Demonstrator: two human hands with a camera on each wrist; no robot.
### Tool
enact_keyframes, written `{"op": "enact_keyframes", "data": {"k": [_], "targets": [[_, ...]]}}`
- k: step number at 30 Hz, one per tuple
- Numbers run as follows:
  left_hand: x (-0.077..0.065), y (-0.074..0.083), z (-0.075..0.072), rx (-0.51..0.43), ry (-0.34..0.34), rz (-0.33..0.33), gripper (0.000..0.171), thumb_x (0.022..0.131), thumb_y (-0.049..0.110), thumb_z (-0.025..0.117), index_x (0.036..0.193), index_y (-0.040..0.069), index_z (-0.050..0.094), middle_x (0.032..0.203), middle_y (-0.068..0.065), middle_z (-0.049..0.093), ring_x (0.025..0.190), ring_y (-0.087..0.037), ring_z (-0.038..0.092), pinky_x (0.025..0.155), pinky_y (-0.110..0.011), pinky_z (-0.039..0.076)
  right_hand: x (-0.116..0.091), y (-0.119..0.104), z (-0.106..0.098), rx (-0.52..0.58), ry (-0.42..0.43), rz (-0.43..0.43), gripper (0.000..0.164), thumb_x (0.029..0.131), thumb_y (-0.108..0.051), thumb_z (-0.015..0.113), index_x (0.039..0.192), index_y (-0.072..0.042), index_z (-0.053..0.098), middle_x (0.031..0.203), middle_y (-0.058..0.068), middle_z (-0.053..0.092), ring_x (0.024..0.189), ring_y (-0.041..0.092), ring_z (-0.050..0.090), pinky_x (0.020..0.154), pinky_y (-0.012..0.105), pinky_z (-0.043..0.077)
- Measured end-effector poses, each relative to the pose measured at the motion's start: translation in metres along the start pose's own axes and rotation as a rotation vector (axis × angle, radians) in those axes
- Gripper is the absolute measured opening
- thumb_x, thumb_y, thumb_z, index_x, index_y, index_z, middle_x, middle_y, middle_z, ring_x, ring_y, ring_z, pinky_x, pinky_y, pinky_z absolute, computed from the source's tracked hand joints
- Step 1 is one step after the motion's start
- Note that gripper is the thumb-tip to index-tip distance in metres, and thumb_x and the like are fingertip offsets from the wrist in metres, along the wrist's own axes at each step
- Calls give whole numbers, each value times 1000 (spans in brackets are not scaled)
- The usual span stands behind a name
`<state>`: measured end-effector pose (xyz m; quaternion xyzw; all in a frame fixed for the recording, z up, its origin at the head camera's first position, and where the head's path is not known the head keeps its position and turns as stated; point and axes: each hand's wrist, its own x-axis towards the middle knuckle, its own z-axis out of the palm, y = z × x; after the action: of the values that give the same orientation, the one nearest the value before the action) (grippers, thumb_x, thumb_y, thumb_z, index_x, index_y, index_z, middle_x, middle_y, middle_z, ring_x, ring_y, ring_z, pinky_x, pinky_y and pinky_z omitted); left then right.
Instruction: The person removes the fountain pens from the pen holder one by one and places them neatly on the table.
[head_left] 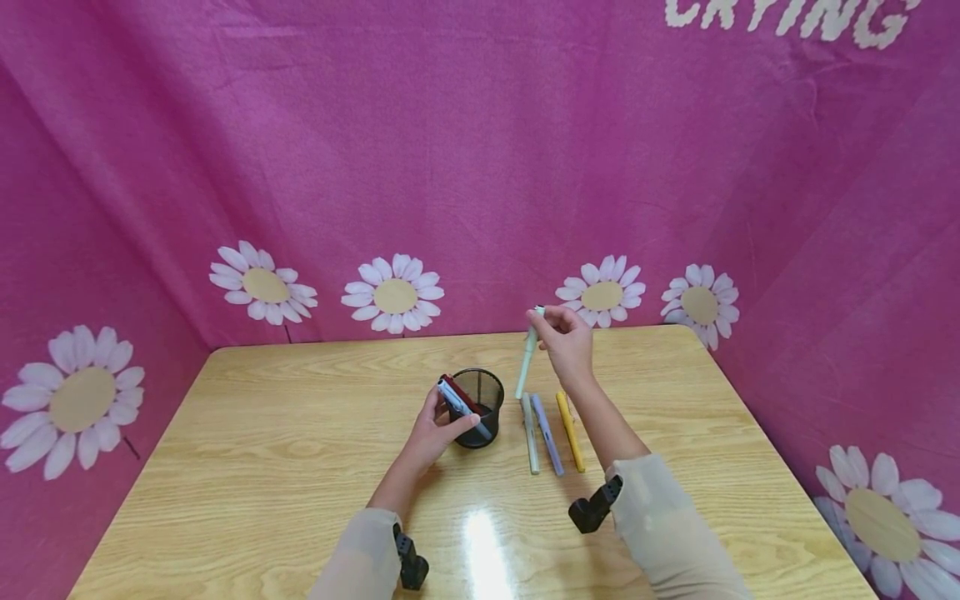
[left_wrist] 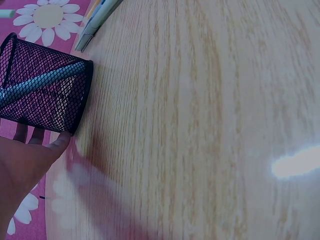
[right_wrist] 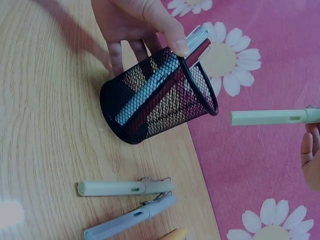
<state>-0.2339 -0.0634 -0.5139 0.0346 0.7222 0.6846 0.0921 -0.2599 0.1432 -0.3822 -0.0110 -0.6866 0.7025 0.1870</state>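
Note:
My left hand (head_left: pixel 433 435) grips a black mesh pen cup (right_wrist: pixel 165 107) around its side, thumb at the rim. Inside the cup lean a light blue pen (right_wrist: pixel 150 82) and a dark red pen (right_wrist: pixel 201 51). My right hand (head_left: pixel 567 344) pinches a mint green pen (head_left: pixel 528 354) by its upper end, its lower end pointing down to the right of the cup. On the table, right of the cup, a pale green pen (head_left: pixel 530 433), a lavender pen (head_left: pixel 547 435) and a yellow pen (head_left: pixel 571 432) lie side by side.
The wooden table (head_left: pixel 285 467) reaches back to a pink cloth (head_left: pixel 480 167) printed with white daisies. A black camera mount sits on each wrist. Light glares off the table's front (head_left: pixel 486 554).

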Motion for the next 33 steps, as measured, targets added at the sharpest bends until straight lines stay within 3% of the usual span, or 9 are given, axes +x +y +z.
{"op": "enact_keyframes", "data": {"k": [9,16,33], "targets": [[-15,25,0,6,-32,-13,80,83,17,69,147,10,22,143,-19,38,132,-39,35,104,-49,38,8,14,-14,-3,23,25,15,82,-9,71,88,1,61,61,-12,55,54,-2,49,49,13,44],[-18,28,0,12,-19,-21,82,82,19,71,148,11,22,144,-18,37,135,-38,33,106,-50,36,15,33,-27,-78,59,20,26,81,-18,73,92,2,62,63,-14,53,56,-2,48,50,15,46],[-18,29,1,22,-21,-30,79,84,18,69,148,12,22,145,-20,36,133,-40,35,105,-51,37,16,45,-56,-167,100,73,35,82,-24,72,100,5,62,61,-18,53,56,-4,49,50,14,45]]}}
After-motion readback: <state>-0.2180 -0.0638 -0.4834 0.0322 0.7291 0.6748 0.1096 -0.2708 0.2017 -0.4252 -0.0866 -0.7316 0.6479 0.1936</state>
